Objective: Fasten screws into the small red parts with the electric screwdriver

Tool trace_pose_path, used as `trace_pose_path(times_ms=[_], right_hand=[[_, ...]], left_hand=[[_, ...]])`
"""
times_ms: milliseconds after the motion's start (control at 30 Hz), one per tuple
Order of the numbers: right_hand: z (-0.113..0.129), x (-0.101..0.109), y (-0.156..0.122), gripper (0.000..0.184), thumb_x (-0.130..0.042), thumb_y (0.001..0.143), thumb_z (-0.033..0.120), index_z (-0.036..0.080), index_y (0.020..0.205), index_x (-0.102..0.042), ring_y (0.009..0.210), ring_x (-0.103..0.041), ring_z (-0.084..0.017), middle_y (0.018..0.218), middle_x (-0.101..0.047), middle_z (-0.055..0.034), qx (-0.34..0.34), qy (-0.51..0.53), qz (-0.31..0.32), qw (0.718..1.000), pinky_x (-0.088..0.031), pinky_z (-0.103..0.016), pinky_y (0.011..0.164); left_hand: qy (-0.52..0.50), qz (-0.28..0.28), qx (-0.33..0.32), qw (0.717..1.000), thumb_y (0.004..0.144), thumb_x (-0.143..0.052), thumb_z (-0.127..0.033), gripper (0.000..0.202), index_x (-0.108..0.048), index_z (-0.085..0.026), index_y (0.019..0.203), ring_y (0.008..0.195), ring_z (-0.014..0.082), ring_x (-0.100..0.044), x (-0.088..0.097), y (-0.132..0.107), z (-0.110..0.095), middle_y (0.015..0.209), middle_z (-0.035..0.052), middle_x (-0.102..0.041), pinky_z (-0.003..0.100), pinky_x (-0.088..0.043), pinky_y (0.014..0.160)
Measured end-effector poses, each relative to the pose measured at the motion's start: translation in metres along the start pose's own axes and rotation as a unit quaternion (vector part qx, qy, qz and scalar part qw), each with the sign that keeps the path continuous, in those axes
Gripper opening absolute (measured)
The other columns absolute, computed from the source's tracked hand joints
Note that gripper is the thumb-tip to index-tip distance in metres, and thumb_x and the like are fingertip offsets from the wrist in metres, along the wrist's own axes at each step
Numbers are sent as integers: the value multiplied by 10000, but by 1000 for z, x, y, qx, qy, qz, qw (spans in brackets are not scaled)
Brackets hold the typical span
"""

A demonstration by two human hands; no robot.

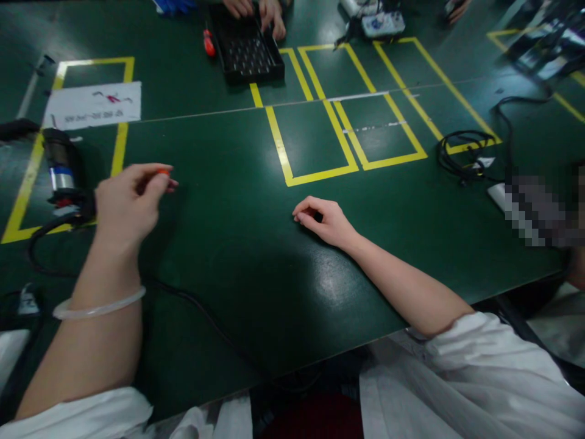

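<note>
1. White sleeves (503, 366) are seen closest, at four and eight o'clock, gathered up the arms, presumably so that the wrists are left unhindered; a pale bracelet (98, 311) is worn on the left forearm.
2. At nine o'clock, a small orange-red piece (163, 172) is pinched between thumb and forefinger by the left hand's grip (128, 201) — a fingertip hold, probably suited to so small a thing. Its full shape is hidden by the fingers.
3. Near the dial's centre, the right hand's grip (326, 221) is loosely curled, thumb and forefinger brought together, with nothing seen between them. The forearm is held low over the table (214, 231), perhaps for ease.
4. Between nine and ten o'clock, a dark cylindrical tool (61, 178) is placed just beside the left hand, likely to be kept within reach. A black cable (201, 302) is laid across the table at eight o'clock.
5. Yellow tape outlines (320, 176) are set towards twelve and one o'clock, apparently to mark off places. A printed sheet (95, 111) is laid across another outline at ten.
6. Between eleven and twelve o'clock, a black tray (253, 76) is attended by a co-worker's hands (273, 18).
</note>
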State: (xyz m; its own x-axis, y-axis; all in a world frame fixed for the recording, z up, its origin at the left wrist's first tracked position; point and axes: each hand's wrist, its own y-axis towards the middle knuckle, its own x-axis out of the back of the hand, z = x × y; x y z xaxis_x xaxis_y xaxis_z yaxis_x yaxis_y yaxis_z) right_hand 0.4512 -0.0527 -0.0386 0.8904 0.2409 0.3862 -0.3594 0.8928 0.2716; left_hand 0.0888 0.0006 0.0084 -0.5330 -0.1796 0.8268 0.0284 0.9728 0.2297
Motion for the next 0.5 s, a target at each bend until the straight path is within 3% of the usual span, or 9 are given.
trace_pose_path(times_ms=[67,133,267,333,500], right_hand=[[1,-1,-1,84,-599,903,216,165,908,-667,703,-615,-117,794,-688,-10,-1,14,17,1000,-479,-248,689],[1,-3,-1,110,-612,906,245,168,972,-656,701,-609,-111,807,-681,-6,-10,46,51,998,-486,-249,689],[1,-9,-2,309,-690,872,295,174,1141,-599,697,-609,-107,844,-681,6,-23,131,127,983,-499,-246,670],[3,-10,-2,323,-711,861,292,171,1139,-601,700,-613,-108,838,-682,10,-24,140,151,978,-501,-248,672],[7,-10,-3,180,-674,892,265,173,1036,-618,718,-624,-111,849,-713,-2,-32,119,139,983,-492,-244,667]], left_hand=[[-118,91,-26,988,1005,-514,-392,421,-642,-140,1317,866,157,-657,-21,-8,-37,951,50,-686,339,-529,900],[-221,177,-50,958,986,-554,-393,481,-579,-158,1405,775,154,-641,-41,-22,-69,864,36,-668,306,-538,797],[-328,320,-51,887,978,-557,-379,609,-422,-108,1507,709,155,-625,-70,-51,-104,805,22,-630,280,-523,685],[-344,340,-49,874,978,-559,-394,629,-405,-99,1511,719,154,-628,-77,-59,-109,813,20,-624,278,-519,691],[-360,331,-28,872,1015,-487,-412,572,-428,-97,1489,750,158,-630,-79,-60,-108,837,35,-641,291,-524,737]])
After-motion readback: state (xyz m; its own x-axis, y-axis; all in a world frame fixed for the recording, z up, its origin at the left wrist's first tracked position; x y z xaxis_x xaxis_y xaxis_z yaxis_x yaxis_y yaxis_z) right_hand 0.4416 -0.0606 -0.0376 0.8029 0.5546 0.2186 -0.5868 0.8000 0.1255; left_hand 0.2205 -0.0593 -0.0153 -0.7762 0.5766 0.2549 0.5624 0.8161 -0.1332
